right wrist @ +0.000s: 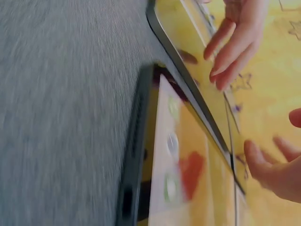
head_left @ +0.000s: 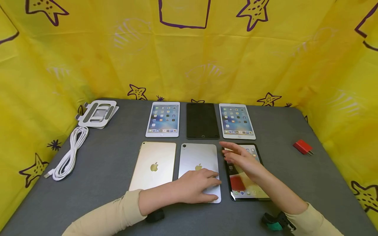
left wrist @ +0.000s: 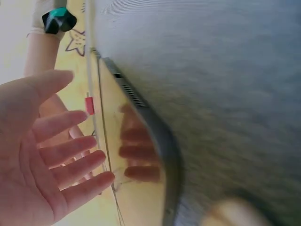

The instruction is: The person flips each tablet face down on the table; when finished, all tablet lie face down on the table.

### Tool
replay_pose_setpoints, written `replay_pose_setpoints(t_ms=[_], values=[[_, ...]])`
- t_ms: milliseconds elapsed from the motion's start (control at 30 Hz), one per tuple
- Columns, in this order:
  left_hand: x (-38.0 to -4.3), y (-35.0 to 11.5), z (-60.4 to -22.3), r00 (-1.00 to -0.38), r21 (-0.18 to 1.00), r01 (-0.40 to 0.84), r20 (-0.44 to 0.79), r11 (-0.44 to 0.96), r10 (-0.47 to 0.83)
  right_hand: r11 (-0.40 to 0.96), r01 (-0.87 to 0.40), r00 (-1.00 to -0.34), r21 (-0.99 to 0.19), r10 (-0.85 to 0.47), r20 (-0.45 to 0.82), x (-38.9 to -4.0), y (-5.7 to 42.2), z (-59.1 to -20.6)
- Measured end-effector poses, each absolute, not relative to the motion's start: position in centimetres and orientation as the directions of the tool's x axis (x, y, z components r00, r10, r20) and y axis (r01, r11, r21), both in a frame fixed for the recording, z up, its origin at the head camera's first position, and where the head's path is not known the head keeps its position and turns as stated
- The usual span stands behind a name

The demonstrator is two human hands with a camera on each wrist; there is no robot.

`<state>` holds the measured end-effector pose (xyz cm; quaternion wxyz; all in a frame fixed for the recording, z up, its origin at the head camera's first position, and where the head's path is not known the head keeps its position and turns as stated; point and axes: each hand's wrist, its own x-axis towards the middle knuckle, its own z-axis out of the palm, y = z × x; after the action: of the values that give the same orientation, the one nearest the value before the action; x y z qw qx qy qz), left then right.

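My left hand hovers palm down over the lower part of a silver tablet lying back side up. In the left wrist view its fingers are spread and straight, mirrored in the shiny tablet back. My right hand, fingers loosely extended, is above the upper left of a black-framed tablet with a lit screen. That hand shows apart from the screen in the right wrist view. Neither hand holds anything. Left of the silver tablet lies a gold tablet, also back side up.
Behind are a white tablet, a dark-screened black tablet and another white tablet. A folded stand and coiled white cable lie left; a red charger plug lies right. Yellow cloth surrounds the grey table.
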<state>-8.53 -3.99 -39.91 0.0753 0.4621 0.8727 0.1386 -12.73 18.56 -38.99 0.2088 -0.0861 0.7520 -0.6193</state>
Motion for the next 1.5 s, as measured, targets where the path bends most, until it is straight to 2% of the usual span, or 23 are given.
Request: replay_pose_setpoints(t_ms=[167,233,333,433,500,633,800,967,1200,1500], values=[[-10.1,-2.5,-39.8,-0.638,0.621,0.606,0.006,0.497,0.77,0.251,0.064,-0.927,-0.966,-0.344,-0.151,-12.8,21.0,-38.4],[-10.7,-1.8,-40.0,-0.682,0.757,0.462,-0.029,0.462,0.73,0.27,0.051,-0.94,-0.962,-0.312,-0.137,-12.8,22.1,-38.4],[-11.4,-0.9,-40.1,-0.763,0.902,0.174,-0.131,0.396,0.633,0.291,0.041,-0.953,-0.956,-0.275,-0.125,-12.6,23.8,-38.4],[-11.7,0.1,-40.2,-0.808,0.956,-0.103,-0.242,0.276,0.537,0.323,0.051,-0.964,-0.945,-0.232,-0.131,-12.2,25.6,-38.4],[-11.9,0.6,-40.1,-0.809,0.953,-0.243,-0.301,0.179,0.504,0.346,0.063,-0.967,-0.936,-0.211,-0.143,-11.7,26.7,-38.5],[-12.0,1.0,-40.2,-0.789,0.913,-0.408,-0.362,0.017,0.497,0.346,0.078,-0.969,-0.935,-0.194,-0.153,-11.0,28.4,-39.1],[-11.8,1.0,-40.0,-0.755,0.852,-0.516,-0.406,-0.085,0.515,0.291,0.084,-0.97,-0.953,-0.195,-0.144,-10.2,30.1,-40.0],[-11.8,0.9,-39.9,-0.737,0.792,-0.587,-0.437,-0.168,0.516,0.225,0.155,-0.959,-0.962,-0.198,-0.201,-9.6,30.8,-40.4],[-12.0,0.9,-40.3,-0.748,0.772,-0.596,-0.435,-0.219,0.501,0.209,0.238,-0.929,-0.949,-0.238,-0.285,-9.4,30.8,-40.5],[-12.6,1.0,-40.6,-0.748,0.769,-0.603,-0.453,-0.211,0.486,0.212,0.223,-0.912,-0.951,-0.3,-0.281,-9.8,31.4,-40.4]])
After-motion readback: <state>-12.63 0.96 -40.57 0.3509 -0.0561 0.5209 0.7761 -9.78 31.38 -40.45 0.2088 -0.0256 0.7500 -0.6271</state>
